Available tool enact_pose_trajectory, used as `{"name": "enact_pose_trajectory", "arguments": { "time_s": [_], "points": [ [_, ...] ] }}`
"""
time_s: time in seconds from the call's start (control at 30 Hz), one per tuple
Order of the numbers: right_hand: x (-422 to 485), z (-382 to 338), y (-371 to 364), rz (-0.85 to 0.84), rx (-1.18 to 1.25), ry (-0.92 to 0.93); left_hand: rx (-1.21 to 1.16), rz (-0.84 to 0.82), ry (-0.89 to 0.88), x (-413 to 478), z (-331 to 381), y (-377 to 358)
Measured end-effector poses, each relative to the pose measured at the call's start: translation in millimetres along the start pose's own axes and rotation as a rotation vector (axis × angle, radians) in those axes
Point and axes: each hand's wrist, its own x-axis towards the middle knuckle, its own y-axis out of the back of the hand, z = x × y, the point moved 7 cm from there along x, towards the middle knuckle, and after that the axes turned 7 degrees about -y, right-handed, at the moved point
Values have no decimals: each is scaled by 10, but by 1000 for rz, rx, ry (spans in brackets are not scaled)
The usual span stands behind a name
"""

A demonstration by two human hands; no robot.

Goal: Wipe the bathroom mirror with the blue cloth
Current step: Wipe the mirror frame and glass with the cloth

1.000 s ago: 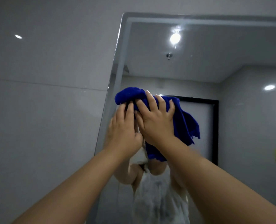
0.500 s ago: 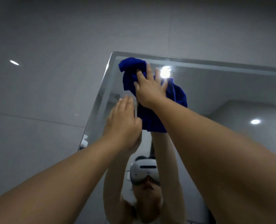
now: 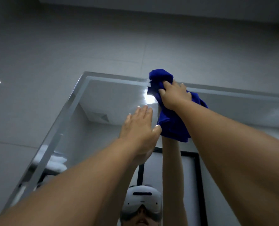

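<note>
Blue cloth (image 3: pixel 173 124): bunched, pressed against the top edge of the mirror (image 3: pixel 106 101), upper centre-right of the frame; top fold reaching past the mirror's frame onto the grey wall tiles (image 3: pixel 86 46), lower folds hanging loose below the wrist.

Right hand (image 3: pixel 174 95): fingers curled into the cloth, gripping it against the glass near the bright reflected ceiling light (image 3: pixel 150 99).

Left hand (image 3: pixel 140 128): fingers extended and close together, palm toward the glass, centre of the frame, just left of the hanging cloth; thumb tip touching or nearly touching the cloth's lower fold. Contact with the glass not determinable.

Reflections in mirror: both raised arms, white headset (image 3: pixel 142 200) at bottom centre, dark door frame (image 3: pixel 199 176) at lower right.
</note>
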Motion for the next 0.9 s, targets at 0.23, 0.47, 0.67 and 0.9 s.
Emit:
{"name": "enact_pose_trajectory", "arguments": {
  "time_s": [0.23,0.47,0.67,0.9],
  "points": [
    [-65,101,74,42,-100,-15,113,-37,25,-54,-17,-238],
    [3,-294,182,98,-1,172,26,66,-72,36,-154,123],
    [41,-1381,-268,-136,-101,361,71,129,-98,-126,-720,155],
    [135,-1752,-417,-119,-106,324,-24,226,-159,-108,-769,264]
  ]
}}
